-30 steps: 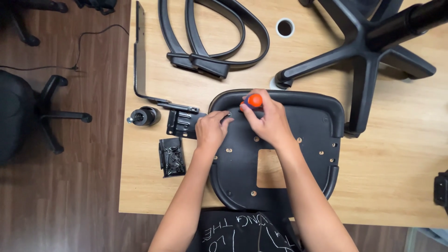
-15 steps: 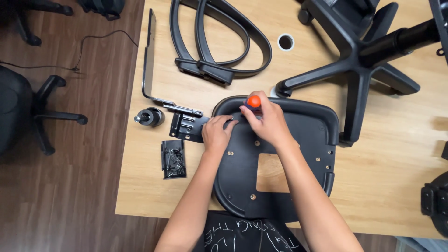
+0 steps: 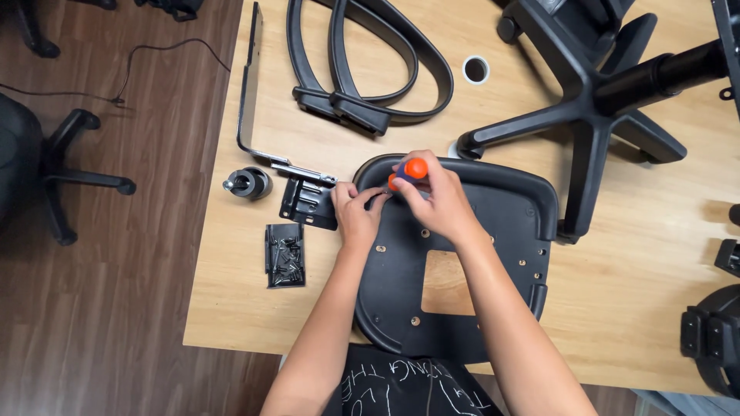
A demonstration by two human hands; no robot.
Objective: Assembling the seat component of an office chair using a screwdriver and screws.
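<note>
The right hand [image 3: 435,202] is closed around a screwdriver [image 3: 407,174] with an orange handle, its fingers wrapped over the grip and the tool standing nearly upright over the top left corner of the black seat plate [image 3: 462,262]. The tip is hidden under the fingers, so what it bears on cannot be told. Just beside it, the left hand [image 3: 356,214] is curled down with its fingertips pinched on the plate's left rim, probably steadying some small part there, though the part itself is too small to see.

The seat plate lies flat near the front edge of the wooden table [image 3: 632,308], underside up, with a square cut-out in its middle. Touching its left side is a black metal bracket [image 3: 308,202], joined to a long bent bar [image 3: 248,92] that runs up along the table's left edge. Near the bracket sit a small black caster [image 3: 248,183] and an open box of screws [image 3: 284,256]. Towards the back edge lie two curved armrests [image 3: 362,69] and a roll of tape [image 3: 475,69]. The five-legged chair base [image 3: 593,131] rests at the back right corner.
</note>
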